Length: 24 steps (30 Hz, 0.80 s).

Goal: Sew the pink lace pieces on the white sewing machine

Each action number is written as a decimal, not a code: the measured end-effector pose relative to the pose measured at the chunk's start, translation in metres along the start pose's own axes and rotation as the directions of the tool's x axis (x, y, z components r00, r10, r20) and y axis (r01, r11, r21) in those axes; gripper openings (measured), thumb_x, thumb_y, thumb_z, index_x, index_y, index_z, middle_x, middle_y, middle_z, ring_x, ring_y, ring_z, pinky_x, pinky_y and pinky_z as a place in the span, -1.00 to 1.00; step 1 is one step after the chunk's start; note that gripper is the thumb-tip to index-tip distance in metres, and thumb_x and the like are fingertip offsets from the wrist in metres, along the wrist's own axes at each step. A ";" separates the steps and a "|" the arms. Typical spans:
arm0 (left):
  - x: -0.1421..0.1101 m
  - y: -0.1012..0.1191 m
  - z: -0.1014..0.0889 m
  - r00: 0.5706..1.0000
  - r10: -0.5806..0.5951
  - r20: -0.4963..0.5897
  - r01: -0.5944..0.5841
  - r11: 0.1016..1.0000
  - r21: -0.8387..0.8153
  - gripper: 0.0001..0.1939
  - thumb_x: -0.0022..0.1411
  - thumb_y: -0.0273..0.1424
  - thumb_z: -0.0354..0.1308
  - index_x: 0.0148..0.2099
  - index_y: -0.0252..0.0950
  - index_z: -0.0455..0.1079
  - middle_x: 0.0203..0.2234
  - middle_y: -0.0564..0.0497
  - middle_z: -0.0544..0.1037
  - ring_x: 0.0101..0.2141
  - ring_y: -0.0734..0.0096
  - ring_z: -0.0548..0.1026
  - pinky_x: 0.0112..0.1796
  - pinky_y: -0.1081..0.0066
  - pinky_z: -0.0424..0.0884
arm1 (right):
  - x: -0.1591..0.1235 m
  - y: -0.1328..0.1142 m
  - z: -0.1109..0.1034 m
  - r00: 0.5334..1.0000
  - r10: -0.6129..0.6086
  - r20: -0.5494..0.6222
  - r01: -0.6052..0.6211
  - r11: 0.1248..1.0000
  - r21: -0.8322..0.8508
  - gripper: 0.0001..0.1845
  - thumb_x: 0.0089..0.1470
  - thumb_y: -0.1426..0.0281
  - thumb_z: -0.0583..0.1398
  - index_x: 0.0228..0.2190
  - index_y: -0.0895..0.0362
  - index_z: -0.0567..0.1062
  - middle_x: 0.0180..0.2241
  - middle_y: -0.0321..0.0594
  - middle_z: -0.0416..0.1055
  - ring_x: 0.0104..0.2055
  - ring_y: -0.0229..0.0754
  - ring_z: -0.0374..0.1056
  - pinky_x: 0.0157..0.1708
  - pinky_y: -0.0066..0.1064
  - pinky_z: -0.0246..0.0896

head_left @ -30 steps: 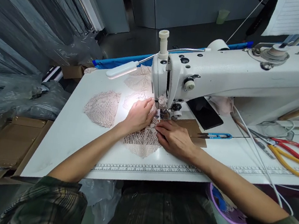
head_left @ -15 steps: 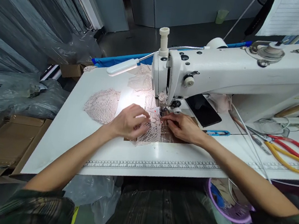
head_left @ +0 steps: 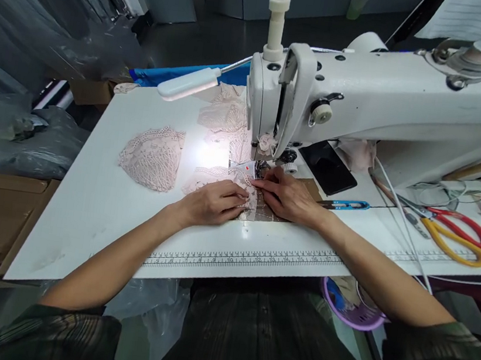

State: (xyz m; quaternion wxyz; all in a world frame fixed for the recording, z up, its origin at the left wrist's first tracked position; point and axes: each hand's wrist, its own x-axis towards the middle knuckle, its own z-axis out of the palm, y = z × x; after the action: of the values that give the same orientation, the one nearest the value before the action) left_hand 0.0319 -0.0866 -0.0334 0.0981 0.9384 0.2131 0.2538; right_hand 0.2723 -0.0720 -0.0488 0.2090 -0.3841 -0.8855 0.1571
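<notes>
A white sewing machine (head_left: 386, 111) stands on a white table (head_left: 99, 208). My left hand (head_left: 211, 203) lies on a pale pink lace piece (head_left: 212, 175) in front of the needle, fingers curled and pressing it down. My right hand (head_left: 287, 197) rests just right of the presser foot (head_left: 262, 171), fingertips pinching the lace edge against the plate. A small red mark shows on the fabric near the needle. Both hands nearly touch each other.
Another lace piece (head_left: 152, 156) lies left, more lace (head_left: 225, 113) behind under the lamp (head_left: 186, 83). Blue thread snips (head_left: 346, 204), a black phone (head_left: 328, 168) and red-and-yellow scissors (head_left: 459, 235) lie right. A ruler strip (head_left: 239, 258) runs along the table's front edge. A purple basket (head_left: 351, 312) hangs below.
The lace under my hands was pulled back from the needle and turned, then laid down flatter and further left. My right hand moved up to the presser foot. The view moved closer.
</notes>
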 end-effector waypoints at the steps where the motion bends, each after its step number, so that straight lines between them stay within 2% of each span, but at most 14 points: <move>1: -0.001 0.000 0.000 0.999 -0.028 -0.026 0.027 0.999 -0.024 -0.86 0.30 -0.46 0.08 -0.21 -0.33 0.48 -0.22 -0.16 0.61 -0.23 0.33 0.58 -0.21 0.30 0.58 | -0.002 0.000 -0.001 0.999 0.014 -0.031 -0.012 0.999 0.040 -0.57 0.22 0.38 0.05 0.06 0.13 0.49 -0.07 0.01 0.38 -0.08 -0.06 0.33 -0.07 -0.20 0.31; 4: -0.003 0.003 0.002 0.978 -0.151 -0.143 0.143 0.988 -0.067 -0.86 0.30 -0.48 0.09 -0.18 -0.33 0.48 -0.24 -0.12 0.62 -0.23 0.37 0.59 -0.23 0.36 0.60 | -0.008 -0.004 -0.005 0.996 0.032 -0.079 -0.016 0.980 0.197 -0.61 0.20 0.44 0.04 -0.04 0.17 0.55 -0.17 -0.06 0.43 -0.17 -0.16 0.36 -0.11 -0.29 0.32; 6: -0.002 0.004 0.002 0.956 -0.190 -0.223 0.182 0.982 -0.057 -0.87 0.29 -0.49 0.11 -0.16 -0.34 0.47 -0.26 -0.11 0.62 -0.24 0.39 0.60 -0.25 0.38 0.60 | -0.012 -0.008 -0.008 0.998 -0.030 -0.053 0.043 0.964 0.261 -0.64 0.14 0.50 0.05 -0.14 0.16 0.58 -0.22 -0.11 0.45 -0.19 -0.19 0.36 -0.11 -0.31 0.31; 8: 0.000 0.005 0.003 0.951 -0.164 -0.261 0.167 0.986 -0.009 -0.88 0.28 -0.50 0.12 -0.16 -0.35 0.47 -0.29 -0.09 0.63 -0.25 0.39 0.60 -0.26 0.38 0.61 | -0.015 -0.012 -0.010 0.992 -0.128 -0.011 0.127 0.961 0.245 -0.64 0.10 0.52 0.07 -0.16 0.16 0.60 -0.22 -0.11 0.45 -0.16 -0.16 0.35 -0.10 -0.26 0.31; 11: 0.003 0.006 0.003 0.976 -0.029 -0.218 0.050 0.995 0.089 -0.90 0.26 -0.51 0.14 -0.19 -0.36 0.46 -0.30 -0.08 0.63 -0.28 0.39 0.60 -0.29 0.37 0.61 | -0.015 -0.013 -0.010 0.977 -0.213 0.030 0.205 0.965 0.163 -0.64 0.08 0.51 0.09 -0.14 0.14 0.60 -0.23 -0.08 0.41 -0.16 -0.11 0.33 -0.13 -0.20 0.32; 14: 0.004 0.007 0.002 0.987 0.085 -0.136 -0.065 0.987 0.150 -0.93 0.24 -0.50 0.17 -0.21 -0.35 0.46 -0.31 -0.08 0.63 -0.35 0.40 0.59 -0.35 0.37 0.59 | -0.014 -0.008 -0.007 0.980 -0.201 0.005 0.197 0.966 0.169 -0.66 0.10 0.51 0.10 -0.14 0.15 0.59 -0.19 -0.07 0.39 -0.13 -0.13 0.32 -0.08 -0.22 0.33; 16: 0.003 0.009 0.002 0.989 0.115 -0.093 -0.098 0.981 0.169 -0.93 0.25 -0.50 0.17 -0.20 -0.34 0.45 -0.29 -0.08 0.63 -0.37 0.39 0.58 -0.38 0.36 0.57 | -0.013 -0.002 -0.003 0.985 -0.165 -0.044 0.170 0.973 0.153 -0.62 0.13 0.50 0.08 -0.06 0.16 0.55 -0.14 -0.05 0.35 -0.09 -0.13 0.31 -0.05 -0.22 0.32; 19: 0.002 0.012 0.001 0.986 0.158 -0.057 -0.145 0.972 0.187 -0.91 0.27 -0.51 0.15 -0.17 -0.35 0.44 -0.26 -0.11 0.63 -0.36 0.37 0.57 -0.35 0.33 0.56 | -0.010 0.003 0.003 0.987 -0.140 -0.081 0.142 0.990 0.021 -0.55 0.14 0.49 0.07 0.06 0.15 0.46 -0.14 -0.02 0.32 -0.13 -0.10 0.28 -0.09 -0.18 0.33; 22: 0.001 0.016 0.003 0.984 0.174 -0.037 -0.163 0.966 0.202 -0.89 0.28 -0.51 0.16 -0.14 -0.36 0.44 -0.23 -0.14 0.62 -0.32 0.36 0.57 -0.30 0.32 0.56 | -0.008 0.002 0.009 0.988 -0.137 -0.068 0.129 0.986 -0.106 -0.55 0.12 0.51 0.08 0.05 0.16 0.46 -0.18 -0.01 0.31 -0.17 -0.06 0.22 -0.14 -0.15 0.31; 24: 0.001 0.017 0.005 0.991 0.131 -0.033 -0.121 0.968 0.219 -0.86 0.29 -0.46 0.16 -0.11 -0.38 0.43 -0.20 -0.17 0.62 -0.27 0.33 0.57 -0.26 0.31 0.55 | -0.008 0.000 0.011 0.990 -0.120 -0.077 0.109 0.984 -0.138 -0.55 0.12 0.52 0.07 0.04 0.16 0.46 -0.17 -0.01 0.30 -0.16 -0.05 0.20 -0.11 -0.13 0.29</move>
State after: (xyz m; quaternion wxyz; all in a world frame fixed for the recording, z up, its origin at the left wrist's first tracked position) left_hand 0.0414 -0.1020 -0.0325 -0.0262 0.9488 0.1817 0.2571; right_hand 0.2715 -0.0792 -0.0598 0.2290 -0.3518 -0.9050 0.0690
